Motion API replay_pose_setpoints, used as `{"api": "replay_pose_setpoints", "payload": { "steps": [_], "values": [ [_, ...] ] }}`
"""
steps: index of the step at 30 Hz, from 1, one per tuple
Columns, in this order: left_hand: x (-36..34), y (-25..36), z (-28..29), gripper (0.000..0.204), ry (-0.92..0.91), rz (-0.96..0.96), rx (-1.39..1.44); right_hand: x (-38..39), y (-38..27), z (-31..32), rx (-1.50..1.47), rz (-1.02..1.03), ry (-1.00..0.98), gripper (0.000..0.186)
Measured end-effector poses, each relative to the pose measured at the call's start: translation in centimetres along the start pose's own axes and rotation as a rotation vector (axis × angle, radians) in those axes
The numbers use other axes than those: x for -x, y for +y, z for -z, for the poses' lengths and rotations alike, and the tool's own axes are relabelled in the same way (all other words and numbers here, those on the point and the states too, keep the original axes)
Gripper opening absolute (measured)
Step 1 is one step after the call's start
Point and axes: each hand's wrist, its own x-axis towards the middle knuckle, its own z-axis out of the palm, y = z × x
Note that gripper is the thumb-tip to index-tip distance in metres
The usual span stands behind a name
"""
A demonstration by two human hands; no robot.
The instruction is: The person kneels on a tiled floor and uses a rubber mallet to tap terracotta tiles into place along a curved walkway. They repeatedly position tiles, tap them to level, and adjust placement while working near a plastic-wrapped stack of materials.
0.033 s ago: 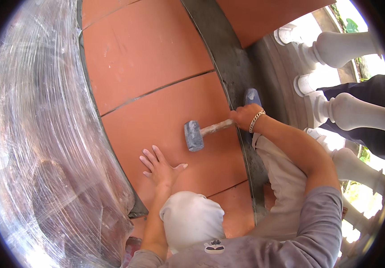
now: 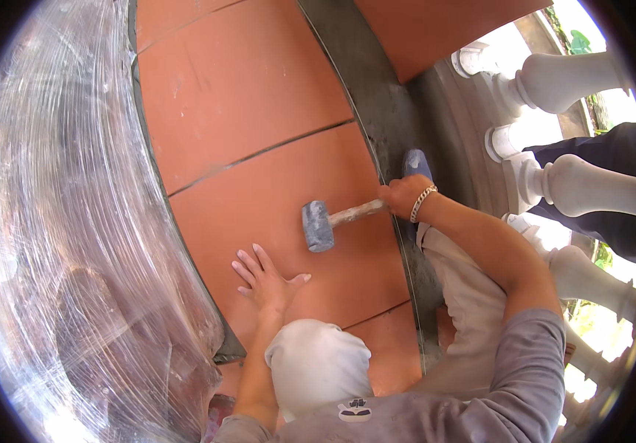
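My left hand (image 2: 266, 280) lies spread on a large terracotta tile (image 2: 332, 170), fingers apart and nothing in it. My right hand (image 2: 405, 193), with a chain bracelet at the wrist, grips the wooden handle of a grey rubber mallet (image 2: 318, 225). The mallet's head is over that same tile, above and right of my left hand; whether it touches the surface I cannot tell. A dark seam divides this tile from another (image 2: 240, 88) farther up. My pale-trousered knee (image 2: 316, 362) is at the bottom centre.
Crumpled plastic sheeting (image 2: 59, 184) covers the left side. A grey cement strip (image 2: 369, 88) borders the tiles on the right, with a blue shoe (image 2: 415, 162) on it. Another terracotta piece (image 2: 443, 26) is at top right. Pale balusters (image 2: 583, 184) line the right, dark cloth visible behind them.
The mallet head has shifted very slightly left. My left hand stays spread on the tile, appearing a few pixels lower in the view.
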Motion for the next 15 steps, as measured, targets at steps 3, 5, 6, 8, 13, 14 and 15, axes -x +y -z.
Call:
{"api": "replay_pose_setpoints", "payload": {
  "steps": [3,5,6,8,13,14,15],
  "values": [
    [-0.4,-0.6,-0.5,0.131,0.073,-0.007,0.028,-1.4,-1.3,1.1,-0.151,-0.032,0.064,0.021],
    [-2.3,-0.8,0.1,0.125,0.181,-0.018,0.105,-3.4,-2.4,3.0,-0.271,-0.063,0.164,0.024],
    [-4.3,-0.6,0.9,0.122,0.335,-0.127,0.18,-4.7,-3.1,4.1,-0.33,-0.079,0.232,0.026],
    [-9.5,0.4,4.3,0.117,0.545,-0.274,0.305,-7.8,-3.9,6.8,-0.529,-0.099,0.301,0.032],
    [-20.0,6.8,13.9,0.118,0.429,-0.188,0.076,-12.3,-7.2,11.9,-0.681,0.016,0.528,0.044],
    [-21.1,7.9,15.6,0.12,0.345,-0.15,0.056,-12.6,-7.2,12.3,-0.678,0.035,0.542,0.048],
    [-21.7,8.9,16.6,0.122,0.278,-0.116,0.039,-13.1,-6.8,12.7,-0.673,0.07,0.587,0.053]
  ]
}}
